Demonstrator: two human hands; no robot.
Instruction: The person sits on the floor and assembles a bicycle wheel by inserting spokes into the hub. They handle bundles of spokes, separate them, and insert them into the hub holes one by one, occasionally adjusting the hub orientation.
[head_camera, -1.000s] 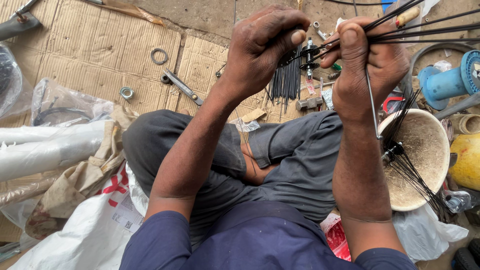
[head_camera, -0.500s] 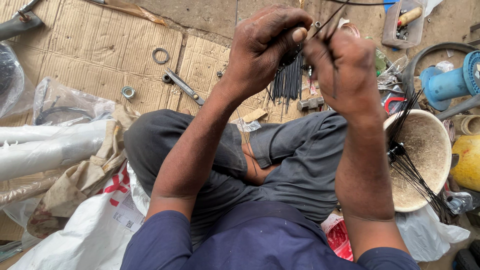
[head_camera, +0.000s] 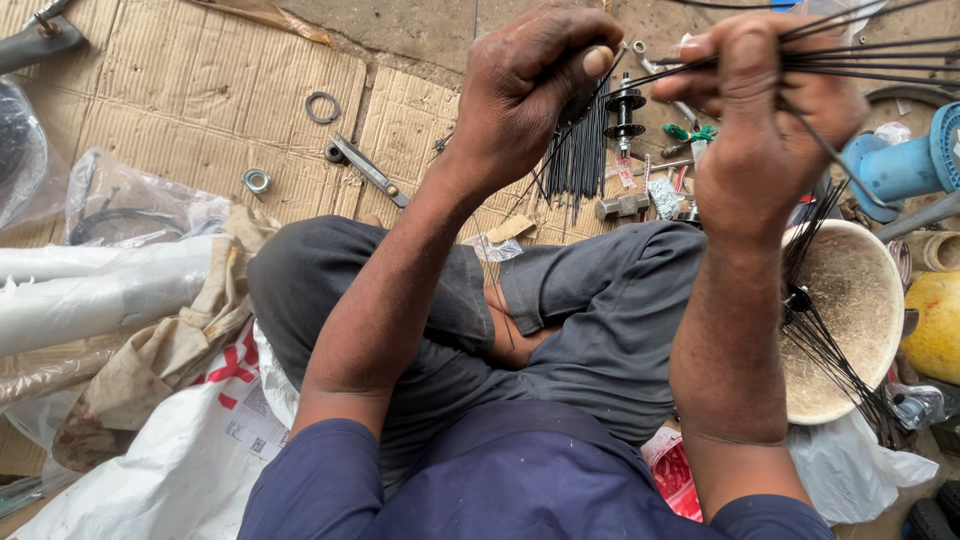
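The left hand (head_camera: 525, 95) is closed in a pinch grip on the upper ends of a bundle of thin black metal spokes (head_camera: 580, 160), which hang down from the fingers toward the cardboard sheets (head_camera: 180, 110) on the floor. The right hand (head_camera: 760, 110) is closed too, its fist clamped around a second sheaf of long black spokes (head_camera: 880, 60) that fan out to the right past the frame edge. So the spokes sit inside both grips, one bunch vertical under the left hand, the other nearly level out of the right.

The risk, as I judge it, is slippage: the left pinch holds many thin rods by their tips, and a loosened finger could drop some onto the clutter below. The right sheaf splays widely and could snag on the black hub with spokes (head_camera: 800, 300) lying in the pale round bowl (head_camera: 860, 320) just beneath.

Farther out, a black wheel hub (head_camera: 625, 105) stands behind the hanging bundle, a grey spanner (head_camera: 368, 170) and a metal ring (head_camera: 322, 107) lie on the cardboard, and a blue plastic fitting (head_camera: 900, 165) sits at right.
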